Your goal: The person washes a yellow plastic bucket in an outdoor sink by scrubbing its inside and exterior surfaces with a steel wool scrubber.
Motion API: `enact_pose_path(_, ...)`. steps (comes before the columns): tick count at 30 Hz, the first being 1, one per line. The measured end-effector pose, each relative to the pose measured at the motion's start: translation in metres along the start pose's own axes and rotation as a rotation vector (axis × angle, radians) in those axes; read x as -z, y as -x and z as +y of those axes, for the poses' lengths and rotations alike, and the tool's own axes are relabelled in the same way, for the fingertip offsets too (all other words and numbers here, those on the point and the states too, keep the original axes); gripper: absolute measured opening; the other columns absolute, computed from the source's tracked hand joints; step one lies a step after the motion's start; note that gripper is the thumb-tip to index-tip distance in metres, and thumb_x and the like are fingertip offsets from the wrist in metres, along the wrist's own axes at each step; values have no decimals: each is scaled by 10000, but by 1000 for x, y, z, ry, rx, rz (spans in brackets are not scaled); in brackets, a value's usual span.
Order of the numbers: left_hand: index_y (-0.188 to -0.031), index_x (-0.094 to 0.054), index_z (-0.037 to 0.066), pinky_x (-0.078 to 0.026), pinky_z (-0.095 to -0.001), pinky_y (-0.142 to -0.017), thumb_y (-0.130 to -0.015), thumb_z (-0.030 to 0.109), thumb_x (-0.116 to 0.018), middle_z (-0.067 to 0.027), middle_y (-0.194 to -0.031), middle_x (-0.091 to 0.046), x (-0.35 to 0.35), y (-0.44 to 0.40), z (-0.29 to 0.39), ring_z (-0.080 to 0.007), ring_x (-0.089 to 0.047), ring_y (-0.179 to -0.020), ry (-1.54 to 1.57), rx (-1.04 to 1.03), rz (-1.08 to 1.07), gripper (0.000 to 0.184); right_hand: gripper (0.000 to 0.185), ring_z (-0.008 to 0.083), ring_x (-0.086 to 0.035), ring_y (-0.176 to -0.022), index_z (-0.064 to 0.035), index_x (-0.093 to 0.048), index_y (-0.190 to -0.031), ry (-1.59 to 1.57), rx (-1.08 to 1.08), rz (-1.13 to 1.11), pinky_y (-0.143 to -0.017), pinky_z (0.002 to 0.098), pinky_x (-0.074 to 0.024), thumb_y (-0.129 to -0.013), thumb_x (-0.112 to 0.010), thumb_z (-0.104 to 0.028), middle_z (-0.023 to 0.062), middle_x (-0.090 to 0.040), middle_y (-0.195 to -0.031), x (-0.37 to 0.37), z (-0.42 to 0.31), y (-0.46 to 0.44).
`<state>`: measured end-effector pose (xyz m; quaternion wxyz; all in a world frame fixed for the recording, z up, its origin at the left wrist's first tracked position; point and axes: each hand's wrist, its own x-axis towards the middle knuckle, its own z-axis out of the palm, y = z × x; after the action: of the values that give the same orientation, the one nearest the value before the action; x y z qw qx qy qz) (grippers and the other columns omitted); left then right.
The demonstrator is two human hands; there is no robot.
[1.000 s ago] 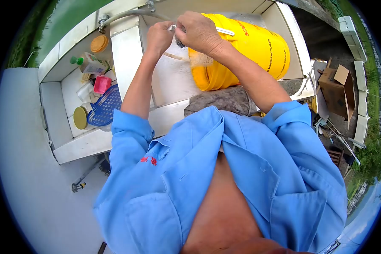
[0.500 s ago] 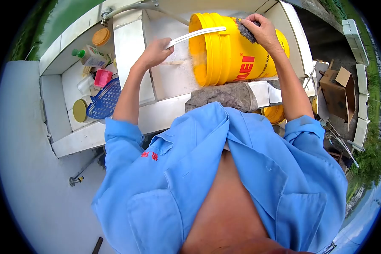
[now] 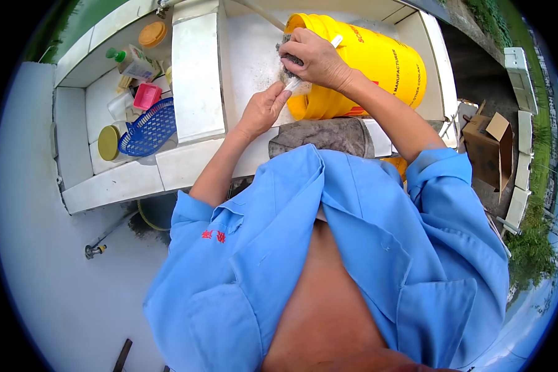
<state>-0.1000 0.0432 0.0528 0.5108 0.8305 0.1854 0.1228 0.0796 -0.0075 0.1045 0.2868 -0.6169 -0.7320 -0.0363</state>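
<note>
A yellow bucket (image 3: 384, 68) lies on its side in a white tiled basin (image 3: 248, 56), its mouth facing left. My left hand (image 3: 263, 111) is closed on the bucket's white handle (image 3: 296, 82) near the bucket's mouth. Just above it, my right hand (image 3: 316, 59) presses a dark grey scouring pad (image 3: 289, 57) against the handle, fingers wrapped round it. Suds speckle the basin floor by the pad. A grey wet cloth (image 3: 322, 137) lies over the basin's front edge, below the bucket.
The left compartment holds a blue basket (image 3: 149, 127), a pink container (image 3: 147, 96), a green-capped bottle (image 3: 133, 62) and jars. A hose (image 3: 260, 12) runs in from the top. An open cardboard box (image 3: 488, 149) stands at the right.
The pad in my right hand has come from the bucket's side to the handle. My left hand has moved right with the handle, and the bucket has rolled so different lettering shows.
</note>
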Motion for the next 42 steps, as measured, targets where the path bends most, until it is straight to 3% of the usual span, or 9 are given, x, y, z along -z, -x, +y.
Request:
enact_pose_path(11, -965, -497, 94, -434, -417, -623, -868, 360, -492, -174, -729, -579, -35, -27, 18, -356, -561, -700, -172, -70, -245, 284, 267, 95, -560, -711, -28, -617, -910, -490, -779, 666, -682, 219, -460, -778, -656, -257, 32, -617, -822, 39, 107, 8)
enact_pose_path(13, -1059, -474, 69, -458, -404, -683, -814, 378, -567, -193, -812, -605, -51, -34, 29, -358, -581, -768, -192, 3, -238, 405, 337, 132, -567, -740, -30, -611, -918, -174, -846, 587, -712, 246, -456, -758, -671, -321, 55, -618, -810, 26, 109, 21)
enact_pose_path(16, -1116, -366, -2, -474, -420, -696, -690, 355, -688, -212, -842, -606, -78, -54, 41, -364, -593, -778, -132, -74, 140, 642, 398, 184, -567, -802, -50, -600, -948, -115, -799, 563, -754, 277, -447, -736, -681, -378, 92, -606, -866, 28, 96, 22)
enact_pose_path(29, -961, -340, -17, -468, -468, -593, -697, 312, -663, -256, -742, -578, -85, -79, 56, -415, -581, -679, -214, 84, 93, 532, 415, 269, -477, -964, -122, -543, -1082, 61, 36, -359, -870, 307, -405, -709, -577, 57, 111, -460, -1008, 82, 80, 10)
enact_pose_path(31, -963, -330, -22, -465, -469, -608, -712, 271, -655, -269, -744, -572, -75, -89, 59, -427, -574, -694, -172, 57, 96, 505, 384, 272, -481, -957, -104, -559, -1078, 70, -188, -294, -871, 302, -407, -720, -541, 34, 127, -491, -977, 71, 119, -7)
enact_pose_path(33, -959, -318, -27, -462, -465, -617, -720, 251, -653, -272, -759, -568, -73, -91, 62, -434, -569, -700, -176, 53, 84, 496, 72, 105, -516, -514, -22, -585, -803, -373, -570, -223, -476, 243, -430, -762, -530, -44, 44, -576, -634, 60, 150, -15)
enact_pose_path(35, -956, -313, -28, -458, -465, -633, -723, 236, -653, -282, -801, -558, -76, -87, 58, -441, -565, -726, -129, 62, 80, 490, 335, 271, -485, -924, -90, -573, -1068, -106, -558, -416, -852, 301, -414, -737, -520, -77, 143, -502, -954, 57, 156, -29)
enact_pose_path(37, -956, -310, -25, -456, -465, -657, -725, 219, -652, -302, -859, -538, -82, -83, 55, -445, -558, -761, -77, 103, 75, 480, 359, 278, -476, -859, -79, -578, -1049, 69, -365, -387, -789, 324, -417, -728, -501, -221, 149, -483, -904, 60, 134, -21)
enact_pose_path(42, -1014, -310, -34, -446, -487, -651, -715, 175, -652, -273, -837, -544, -100, -78, 42, -455, -545, -761, -18, -86, 255, 500, 301, 293, -471, -864, -65, -571, -986, 28, 8, -390, -794, 348, -409, -688, -536, -98, 137, -449, -881, 74, 55, 19)
